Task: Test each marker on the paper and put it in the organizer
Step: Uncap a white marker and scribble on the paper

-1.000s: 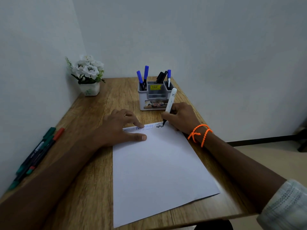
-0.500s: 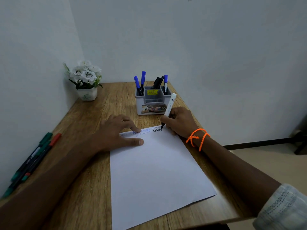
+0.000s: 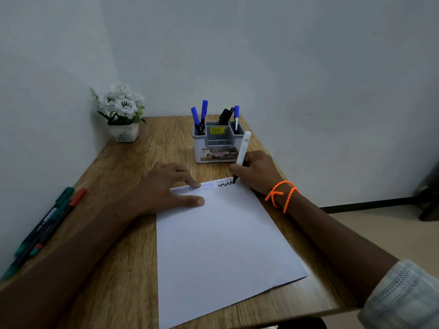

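A white sheet of paper (image 3: 221, 245) lies on the wooden desk (image 3: 123, 257). My right hand (image 3: 257, 170) grips a white marker (image 3: 243, 148) with its black tip on the paper's far right corner, beside a black zigzag (image 3: 225, 184). Blue zigzags (image 3: 205, 186) sit to its left. My left hand (image 3: 166, 186) presses flat on the paper's far left corner, fingers straight. The grey organizer (image 3: 217, 144) stands just beyond both hands and holds several blue and black markers (image 3: 204, 112).
Several green, black and red markers (image 3: 47, 222) lie in a row along the desk's left edge by the wall. A white pot of white flowers (image 3: 121, 112) stands at the far left corner. The desk's right edge drops to the floor.
The marker tip has moved a little to the right, lengthening the black zigzag. My left hand stays pressed on the paper. The view has tilted slightly.
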